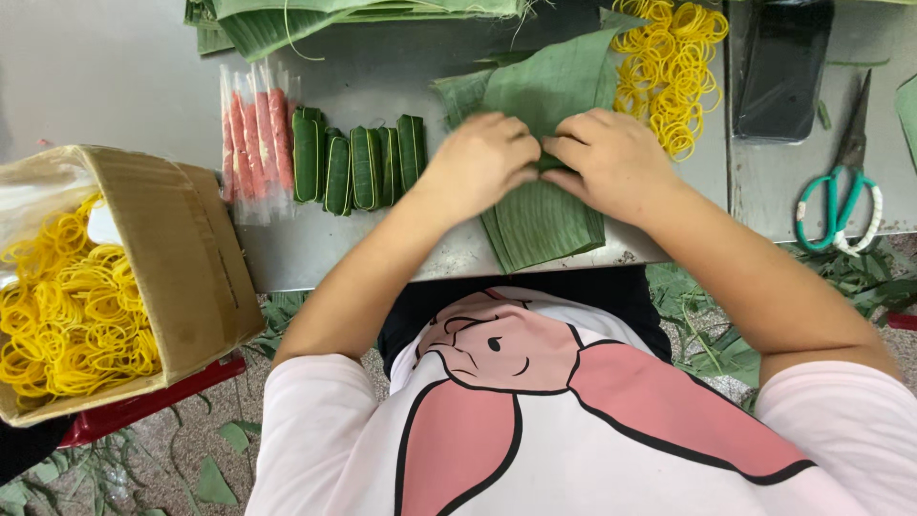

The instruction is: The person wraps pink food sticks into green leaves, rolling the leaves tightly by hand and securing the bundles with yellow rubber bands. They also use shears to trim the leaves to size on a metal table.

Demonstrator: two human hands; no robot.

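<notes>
Both hands met over a stack of green leaves (544,225) on the metal bench (382,244). The left hand (480,162) and right hand (616,162) had their fingers curled in and pinched on a small folded leaf piece (546,161) between them, which lay directly under the fingertips, atop the stack (likely pressed there so the fold kept its shape). Just left of the left fingers stood a row of wrapped leaf bundles (358,167) beside pink sticks in plastic sleeves (253,143). Loose yellow rubber bands (669,67) lay just beyond the right fingers, green-handled scissors (841,191) farther right.
</notes>
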